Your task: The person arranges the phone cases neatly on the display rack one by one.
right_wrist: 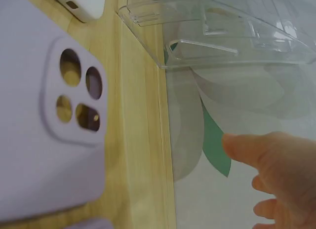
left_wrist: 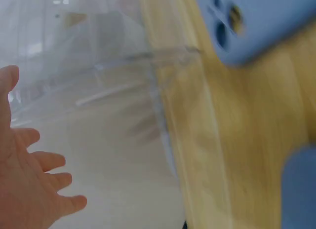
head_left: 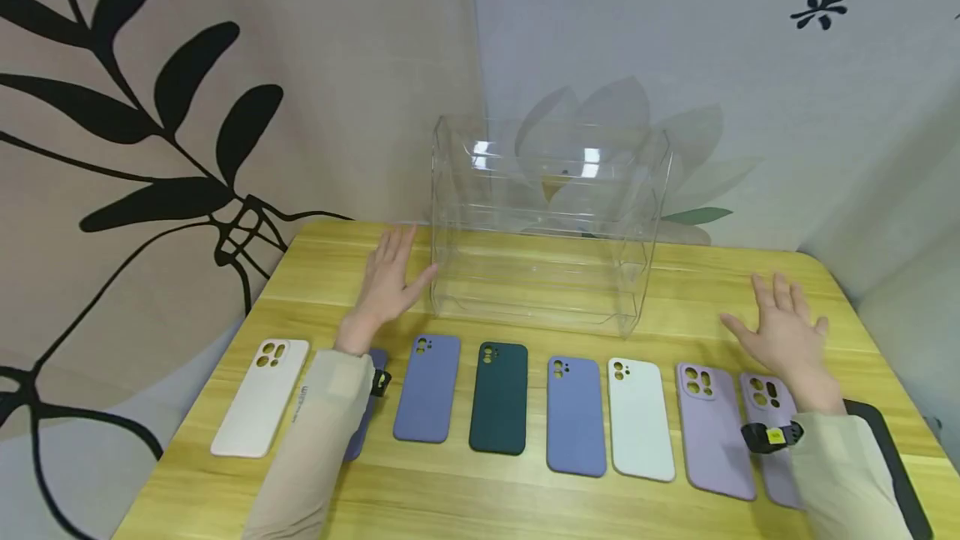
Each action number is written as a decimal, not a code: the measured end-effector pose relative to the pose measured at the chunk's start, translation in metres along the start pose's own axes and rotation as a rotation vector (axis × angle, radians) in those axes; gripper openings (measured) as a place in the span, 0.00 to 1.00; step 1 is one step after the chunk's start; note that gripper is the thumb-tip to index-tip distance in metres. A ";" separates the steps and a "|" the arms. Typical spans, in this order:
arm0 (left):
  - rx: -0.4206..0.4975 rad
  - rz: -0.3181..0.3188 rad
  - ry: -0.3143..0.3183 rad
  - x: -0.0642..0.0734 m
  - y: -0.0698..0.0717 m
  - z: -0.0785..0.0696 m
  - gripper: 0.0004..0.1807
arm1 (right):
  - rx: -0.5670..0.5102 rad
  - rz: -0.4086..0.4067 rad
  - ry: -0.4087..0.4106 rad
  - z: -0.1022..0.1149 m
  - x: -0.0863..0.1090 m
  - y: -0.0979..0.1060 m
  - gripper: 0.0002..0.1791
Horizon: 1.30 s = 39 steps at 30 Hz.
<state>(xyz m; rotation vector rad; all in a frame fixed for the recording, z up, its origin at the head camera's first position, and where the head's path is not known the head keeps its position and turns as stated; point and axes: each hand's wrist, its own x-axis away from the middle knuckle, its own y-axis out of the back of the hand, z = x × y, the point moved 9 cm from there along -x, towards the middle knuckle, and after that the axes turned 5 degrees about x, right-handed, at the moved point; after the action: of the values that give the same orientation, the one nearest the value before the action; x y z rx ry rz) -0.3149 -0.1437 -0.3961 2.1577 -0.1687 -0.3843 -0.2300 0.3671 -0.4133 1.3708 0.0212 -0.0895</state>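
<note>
A clear plastic tiered rack (head_left: 540, 273) stands at the back middle of the table. My left hand (head_left: 386, 282), fingers spread and holding nothing, is beside its left side; I cannot tell whether the thumb touches it. Over the table's right part my right hand (head_left: 787, 340) is spread, also holding nothing. Phone cases lie in a row in front: a white case (head_left: 260, 398), a blue-purple case (head_left: 427, 390), a dark green case (head_left: 498, 398), another blue-purple case (head_left: 576, 415), a pale white case (head_left: 641, 419) and a lilac case (head_left: 715, 432). The sleeves partly cover others.
Under the right forearm a second lilac case (head_left: 767, 394) shows partly, beside a black flat object (head_left: 892, 465). A blue-purple case (head_left: 360, 432) is half hidden by the left sleeve. Patterned curtains (head_left: 360, 90) hang behind the wooden table (head_left: 465, 498).
</note>
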 end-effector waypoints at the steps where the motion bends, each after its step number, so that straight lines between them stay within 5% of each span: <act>1: 0.032 -0.013 -0.024 -0.001 0.000 -0.004 0.41 | -0.005 -0.014 -0.009 -0.003 0.003 0.002 0.47; 8: 0.219 -0.087 -0.131 -0.004 0.003 -0.022 0.37 | -0.037 -0.126 -0.082 -0.037 0.030 0.011 0.41; 16: 0.366 -0.171 -0.202 -0.001 0.006 -0.028 0.32 | -0.049 -0.113 -0.210 -0.085 0.064 0.001 0.37; 21: 0.447 -0.178 -0.173 -0.002 0.003 -0.026 0.29 | 0.009 -0.102 -0.283 -0.104 0.078 -0.008 0.36; 31: 0.655 -0.171 -0.035 -0.006 -0.010 -0.008 0.27 | 0.055 0.044 -0.431 -0.133 0.099 -0.032 0.40; 39: 0.651 -0.162 0.031 -0.007 -0.013 -0.004 0.25 | 0.039 0.160 -0.540 -0.148 0.105 -0.046 0.47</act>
<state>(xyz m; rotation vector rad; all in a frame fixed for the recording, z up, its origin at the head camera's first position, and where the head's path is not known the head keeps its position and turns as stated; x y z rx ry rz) -0.3204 -0.1318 -0.4033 2.8299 -0.1094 -0.4289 -0.1229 0.4973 -0.4949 1.3446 -0.5437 -0.3239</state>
